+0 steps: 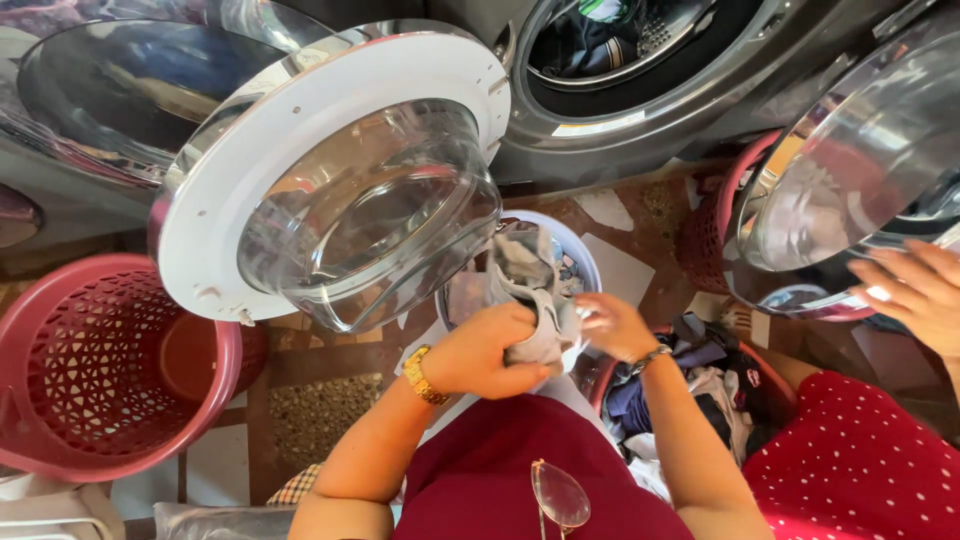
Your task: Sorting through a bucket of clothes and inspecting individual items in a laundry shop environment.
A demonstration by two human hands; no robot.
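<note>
left hand (487,350): fist clenched round grey garment (530,290) | right hand (612,325): fingers pinched its side | garment: long axis upright, top toward open washer door (330,170)

Empty red basket (110,370) beside open washer door (335,175).

- just one view, head-worn, looking steeply down, close over the person's own arms and lap
- open washer door (330,180) fills the upper frame
</note>
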